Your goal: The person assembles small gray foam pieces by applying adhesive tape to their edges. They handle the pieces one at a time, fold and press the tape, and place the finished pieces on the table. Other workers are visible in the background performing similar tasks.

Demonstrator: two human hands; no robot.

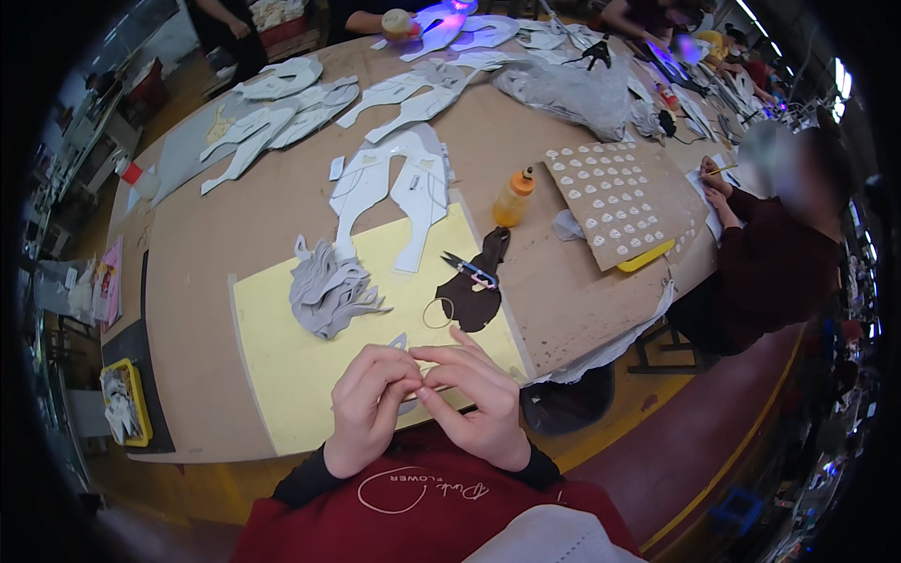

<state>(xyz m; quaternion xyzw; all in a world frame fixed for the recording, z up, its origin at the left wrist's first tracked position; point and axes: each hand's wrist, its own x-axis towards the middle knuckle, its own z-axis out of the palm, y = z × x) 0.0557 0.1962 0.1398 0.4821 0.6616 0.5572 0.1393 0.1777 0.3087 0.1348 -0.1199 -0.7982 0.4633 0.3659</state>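
Note:
Close to my body, over the near edge of a yellow sheet (272, 375), my left hand (369, 399) and my right hand (472, 394) meet fingertip to fingertip. Both pinch a small grey piece (399, 341), whose pointed tip sticks out past my fingers; the rest is hidden. Beyond my left hand lies a heap of grey cut pieces (328, 286). Past my right hand is a dark brown piece (469, 300) with thread snips (469, 270) on top and a thin ring (438, 312) at its edge. White shaped panels (399, 183) lie at the sheet's far side.
An orange-yellow bottle (513, 198) stands right of the sheet, near a brown board with rows of white pieces (610, 197). More white panels (282, 113) and a plastic bag (568, 89) are farther back. A person (779, 225) sits at the right, holding a pencil.

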